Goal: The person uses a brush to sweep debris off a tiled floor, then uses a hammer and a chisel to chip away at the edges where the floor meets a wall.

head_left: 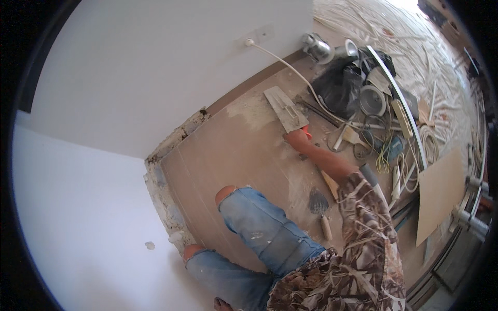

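Note:
My right hand [296,139] is closed on the red handle of a flat steel trowel [280,103], above the dusty brown floor [194,163]. A pointed trowel [318,203] with a wooden handle lies nearer me, beside my camouflage sleeve. A small bit of skin at the lower edge, probably my left hand [222,304], shows under my jeans; its fingers cannot be made out. A rough, broken strip [174,225] runs along the base of the white wall [88,197].
Black bags [337,88], metal cans [319,49], tangled cables, a power tool [394,147] and long trim strips crowd the right side, with a board [438,197] propped nearer. A white cord runs from a wall socket [262,36]. Crumpled sheeting [425,62] covers the floor at upper right.

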### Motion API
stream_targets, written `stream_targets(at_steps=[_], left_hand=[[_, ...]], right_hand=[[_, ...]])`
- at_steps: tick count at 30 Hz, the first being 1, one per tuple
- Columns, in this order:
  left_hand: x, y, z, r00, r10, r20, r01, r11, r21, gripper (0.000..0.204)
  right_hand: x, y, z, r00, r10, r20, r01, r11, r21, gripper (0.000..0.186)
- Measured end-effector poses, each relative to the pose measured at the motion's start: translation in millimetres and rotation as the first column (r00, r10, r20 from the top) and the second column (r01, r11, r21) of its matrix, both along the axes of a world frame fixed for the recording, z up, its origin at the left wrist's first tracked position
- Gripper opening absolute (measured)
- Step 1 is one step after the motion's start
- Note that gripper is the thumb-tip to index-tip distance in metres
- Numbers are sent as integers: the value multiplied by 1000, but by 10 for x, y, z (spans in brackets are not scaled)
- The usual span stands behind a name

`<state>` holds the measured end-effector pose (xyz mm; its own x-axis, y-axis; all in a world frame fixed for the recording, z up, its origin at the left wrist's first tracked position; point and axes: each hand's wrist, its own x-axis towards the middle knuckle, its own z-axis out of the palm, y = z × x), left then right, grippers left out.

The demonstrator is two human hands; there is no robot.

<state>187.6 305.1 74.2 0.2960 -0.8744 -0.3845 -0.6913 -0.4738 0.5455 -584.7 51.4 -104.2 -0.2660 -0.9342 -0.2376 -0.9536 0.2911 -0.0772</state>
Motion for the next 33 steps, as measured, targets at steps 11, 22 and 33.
stream_targets(at_steps=[11, 22, 33], left_hand=[[-456, 62, 348, 795, 559, -236, -563, 825, 55, 33], [-548, 61, 853, 480, 676, -559, -782, 619, 77, 32], [-1277, -1273, 2305, 941, 147, -304, -296, 793, -532, 32]], right_hand=[[-348, 704, 2011, 942, 82, 326, 6, 966, -260, 45], [424, 516, 1237, 846, 50, 530, 292, 790, -540, 36], [902, 314, 1062, 810, 42, 585, 275, 855, -441, 28]])
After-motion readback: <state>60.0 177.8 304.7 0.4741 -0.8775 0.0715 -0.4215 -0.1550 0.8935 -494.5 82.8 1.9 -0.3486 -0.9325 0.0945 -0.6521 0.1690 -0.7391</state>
